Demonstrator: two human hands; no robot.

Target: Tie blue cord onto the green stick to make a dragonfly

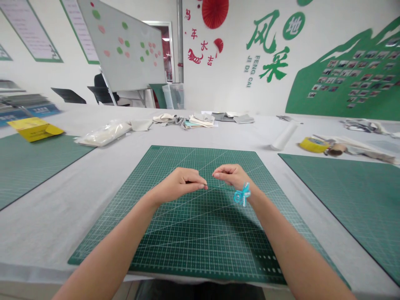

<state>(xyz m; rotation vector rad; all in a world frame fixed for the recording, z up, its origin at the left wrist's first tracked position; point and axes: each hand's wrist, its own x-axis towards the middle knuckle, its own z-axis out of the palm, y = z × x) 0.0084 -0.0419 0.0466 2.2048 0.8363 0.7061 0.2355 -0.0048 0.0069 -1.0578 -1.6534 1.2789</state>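
Observation:
Above the middle of a green gridded cutting mat (200,246), my left hand (184,183) is closed, thumb and fingertips pinched together. A dark speck shows at its fingertips, too small to name. Just to the right, my right hand (230,175) is also closed in a pinch, its fingertips pointing at the left ones with a small gap between. Whatever it may hold is too small to make out. A turquoise and white beaded ornament (242,194) sits at my right wrist, with a faint thin green line running beside it toward the left fingertips.
More cutting mats lie left (31,162) and right (353,200). A plastic-wrapped packet (106,133), a yellow packet (35,129) and fabric pieces (200,121) lie farther back. At right are a white roll (285,136) and yellow tape (313,144).

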